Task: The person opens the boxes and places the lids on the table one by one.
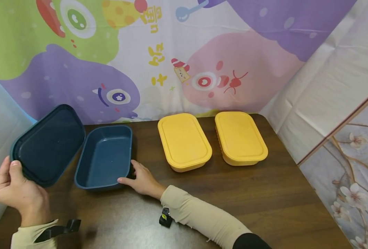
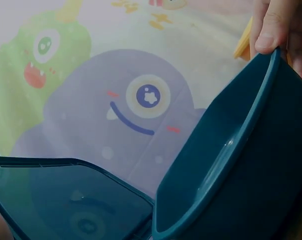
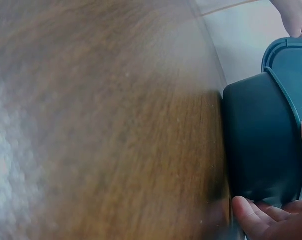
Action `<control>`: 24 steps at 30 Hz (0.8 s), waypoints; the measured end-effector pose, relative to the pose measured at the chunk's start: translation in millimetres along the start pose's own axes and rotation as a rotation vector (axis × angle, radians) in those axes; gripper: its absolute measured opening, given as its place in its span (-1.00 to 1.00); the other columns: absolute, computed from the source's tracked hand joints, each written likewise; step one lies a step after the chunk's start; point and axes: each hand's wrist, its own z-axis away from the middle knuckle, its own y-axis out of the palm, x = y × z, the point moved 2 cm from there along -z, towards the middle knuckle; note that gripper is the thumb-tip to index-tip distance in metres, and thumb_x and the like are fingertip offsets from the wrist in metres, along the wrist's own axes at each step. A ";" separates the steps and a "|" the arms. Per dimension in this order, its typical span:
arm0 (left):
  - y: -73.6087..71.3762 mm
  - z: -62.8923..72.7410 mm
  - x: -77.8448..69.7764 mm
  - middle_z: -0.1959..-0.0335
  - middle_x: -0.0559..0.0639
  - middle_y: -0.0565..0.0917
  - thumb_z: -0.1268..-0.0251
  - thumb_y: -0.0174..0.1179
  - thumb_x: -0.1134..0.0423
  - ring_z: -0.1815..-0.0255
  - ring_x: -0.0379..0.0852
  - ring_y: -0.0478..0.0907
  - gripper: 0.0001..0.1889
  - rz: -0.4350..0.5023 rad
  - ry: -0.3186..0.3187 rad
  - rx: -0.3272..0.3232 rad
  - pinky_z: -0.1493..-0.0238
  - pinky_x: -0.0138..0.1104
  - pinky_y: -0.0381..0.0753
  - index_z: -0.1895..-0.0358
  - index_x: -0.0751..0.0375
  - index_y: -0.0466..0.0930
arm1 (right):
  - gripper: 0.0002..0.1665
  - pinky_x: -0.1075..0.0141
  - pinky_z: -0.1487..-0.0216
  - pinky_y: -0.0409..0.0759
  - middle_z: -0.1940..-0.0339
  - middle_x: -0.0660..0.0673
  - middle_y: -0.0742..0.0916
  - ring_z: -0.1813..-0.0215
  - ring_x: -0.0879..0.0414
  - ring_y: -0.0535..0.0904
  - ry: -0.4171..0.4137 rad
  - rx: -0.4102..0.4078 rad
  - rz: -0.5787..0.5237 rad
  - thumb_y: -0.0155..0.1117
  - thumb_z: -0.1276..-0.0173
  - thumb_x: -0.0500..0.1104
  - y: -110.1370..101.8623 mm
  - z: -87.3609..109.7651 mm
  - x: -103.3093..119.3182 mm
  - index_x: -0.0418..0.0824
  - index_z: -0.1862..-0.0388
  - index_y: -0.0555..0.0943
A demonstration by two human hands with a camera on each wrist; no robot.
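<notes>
My left hand [image 1: 23, 195] grips a dark blue lid [image 1: 51, 145] by its near-left edge, thumb on the face toward the camera. The lid is held tilted, left of an uncovered blue food container [image 1: 109, 157]. That container stands on the table, and nothing shows inside it. At its near-right corner, my right hand [image 1: 144, 180] holds the wall, thumb over the rim and fingers along the outside. In the right wrist view, fingertips [image 3: 245, 212] press the container's outer side. The left wrist view shows the lid [image 2: 56, 197] close beside the container's rim [image 2: 250, 130].
Two yellow containers with yellow lids, one in the middle [image 1: 185, 140] and one farther right [image 1: 241, 136], stand near the back of the brown wooden table [image 1: 233, 193]. A cartoon-printed cloth [image 1: 159, 100] hangs behind the table, with pale fabric [image 1: 311, 103] on the right.
</notes>
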 end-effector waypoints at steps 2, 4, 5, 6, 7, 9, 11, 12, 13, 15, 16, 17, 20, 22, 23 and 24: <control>-1.3 -0.4 0.9 0.28 0.33 0.68 0.00 0.31 0.60 0.28 0.09 0.71 -0.69 0.005 -0.011 -0.006 0.26 -0.26 0.71 0.12 0.66 0.59 | -0.03 0.32 -0.16 0.56 -0.45 -0.16 0.43 -0.21 0.08 0.55 0.001 -0.002 0.000 0.28 -0.31 0.20 0.1 -0.4 -0.5 -0.21 -0.52 0.17; -3.0 -0.8 1.9 0.27 0.32 0.68 0.01 0.31 0.61 0.28 0.09 0.71 -0.69 0.008 -0.020 -0.016 0.26 -0.26 0.71 0.12 0.65 0.59 | -0.03 0.33 -0.15 0.56 -0.44 -0.16 0.44 -0.20 0.08 0.56 0.002 -0.005 0.002 0.28 -0.30 0.21 0.0 -0.8 -0.7 -0.20 -0.52 0.17; -3.9 -1.1 2.3 0.28 0.32 0.68 0.00 0.30 0.61 0.29 0.09 0.71 -0.70 0.010 -0.024 -0.020 0.26 -0.26 0.71 0.13 0.66 0.59 | -0.03 0.33 -0.15 0.56 -0.44 -0.16 0.44 -0.20 0.08 0.56 0.003 -0.007 0.003 0.29 -0.30 0.21 0.1 -0.9 -0.7 -0.20 -0.52 0.17; -4.9 -1.5 2.7 0.29 0.32 0.68 0.00 0.30 0.61 0.29 0.08 0.71 -0.71 0.013 -0.028 -0.027 0.26 -0.26 0.71 0.13 0.66 0.59 | -0.03 0.33 -0.15 0.56 -0.44 -0.15 0.44 -0.20 0.09 0.56 0.004 -0.008 0.004 0.29 -0.30 0.21 0.2 -1.0 -0.7 -0.20 -0.52 0.17; -5.9 -1.9 3.2 0.29 0.32 0.68 -0.01 0.29 0.62 0.29 0.08 0.71 -0.72 0.014 -0.030 -0.028 0.25 -0.26 0.71 0.14 0.65 0.59 | -0.03 0.33 -0.15 0.56 -0.43 -0.15 0.45 -0.19 0.09 0.56 0.005 -0.009 0.004 0.29 -0.30 0.21 0.2 -1.0 -0.7 -0.19 -0.52 0.17; -7.9 -2.9 4.3 0.30 0.32 0.69 -0.02 0.28 0.62 0.29 0.09 0.71 -0.73 0.019 -0.031 -0.030 0.25 -0.26 0.71 0.14 0.66 0.59 | -0.03 0.33 -0.14 0.56 -0.43 -0.15 0.45 -0.19 0.09 0.55 0.009 -0.008 0.003 0.29 -0.29 0.21 0.4 -0.7 -0.7 -0.19 -0.52 0.18; -9.9 -4.1 5.7 0.30 0.33 0.69 -0.03 0.27 0.63 0.29 0.09 0.71 -0.73 0.022 -0.034 -0.030 0.25 -0.25 0.71 0.14 0.66 0.59 | -0.03 0.33 -0.15 0.56 -0.43 -0.15 0.45 -0.20 0.09 0.55 0.013 -0.008 0.002 0.29 -0.29 0.21 0.3 -0.7 -0.5 -0.19 -0.52 0.18; -10.8 -4.7 6.4 0.31 0.33 0.68 -0.03 0.27 0.63 0.30 0.09 0.71 -0.73 0.023 -0.036 -0.031 0.25 -0.25 0.71 0.14 0.66 0.58 | -0.03 0.33 -0.15 0.56 -0.43 -0.15 0.45 -0.20 0.09 0.55 0.015 -0.008 0.002 0.30 -0.29 0.21 0.2 -0.6 -0.5 -0.19 -0.52 0.18; -11.7 -5.2 7.0 0.30 0.33 0.68 -0.04 0.26 0.63 0.29 0.09 0.71 -0.73 0.025 -0.040 -0.032 0.24 -0.25 0.71 0.13 0.66 0.58 | -0.03 0.33 -0.15 0.56 -0.43 -0.15 0.45 -0.19 0.10 0.55 0.016 -0.008 0.002 0.30 -0.29 0.21 0.1 -0.5 -0.3 -0.19 -0.52 0.18; -13.7 -6.1 7.9 0.30 0.32 0.68 -0.05 0.26 0.62 0.27 0.09 0.71 -0.73 0.025 -0.045 -0.041 0.23 -0.25 0.70 0.12 0.65 0.58 | -0.03 0.33 -0.14 0.56 -0.43 -0.15 0.45 -0.19 0.10 0.55 0.015 -0.007 0.003 0.30 -0.29 0.21 -0.3 -0.3 0.2 -0.19 -0.52 0.18; -14.6 -6.4 8.2 0.29 0.33 0.67 -0.05 0.25 0.62 0.26 0.09 0.71 -0.73 0.026 -0.048 -0.045 0.22 -0.25 0.70 0.11 0.65 0.57 | -0.03 0.33 -0.14 0.56 -0.43 -0.15 0.45 -0.19 0.10 0.55 0.014 -0.007 0.004 0.29 -0.30 0.21 -0.6 -0.2 0.6 -0.20 -0.52 0.18; -15.3 -6.7 8.5 0.27 0.33 0.67 -0.06 0.25 0.62 0.24 0.09 0.70 -0.73 0.031 -0.052 -0.050 0.21 -0.25 0.70 0.11 0.65 0.57 | -0.03 0.34 -0.14 0.56 -0.42 -0.15 0.46 -0.18 0.10 0.55 0.013 -0.006 0.005 0.29 -0.30 0.21 -0.8 -0.1 0.8 -0.20 -0.52 0.18; -17.4 -7.3 9.3 0.23 0.35 0.67 -0.08 0.22 0.64 0.15 0.12 0.70 -0.73 0.051 -0.060 -0.057 0.15 -0.24 0.70 0.09 0.65 0.55 | -0.04 0.34 -0.13 0.56 -0.42 -0.15 0.46 -0.18 0.10 0.55 0.011 -0.006 0.005 0.29 -0.30 0.20 -1.4 0.6 1.7 -0.20 -0.52 0.18; -18.6 -8.0 9.8 0.20 0.36 0.67 -0.10 0.20 0.65 0.11 0.14 0.69 -0.73 0.064 -0.068 -0.061 0.13 -0.23 0.70 0.09 0.65 0.54 | -0.04 0.34 -0.14 0.56 -0.42 -0.15 0.45 -0.18 0.09 0.55 0.013 -0.004 0.000 0.29 -0.30 0.20 -1.6 1.1 2.2 -0.20 -0.52 0.18; -19.3 -8.3 10.3 0.19 0.37 0.67 -0.10 0.19 0.65 0.10 0.15 0.69 -0.74 0.068 -0.070 -0.063 0.12 -0.22 0.70 0.09 0.66 0.54 | -0.04 0.33 -0.14 0.56 -0.43 -0.16 0.45 -0.19 0.09 0.55 0.013 -0.003 -0.003 0.29 -0.30 0.20 -1.6 1.3 2.4 -0.20 -0.52 0.18; -20.2 -8.6 10.7 0.18 0.37 0.67 -0.11 0.19 0.65 0.09 0.15 0.69 -0.74 0.072 -0.073 -0.063 0.12 -0.22 0.70 0.09 0.66 0.54 | -0.04 0.33 -0.14 0.56 -0.43 -0.16 0.45 -0.19 0.08 0.55 0.014 -0.002 -0.003 0.29 -0.30 0.20 -1.7 1.5 2.5 -0.20 -0.52 0.18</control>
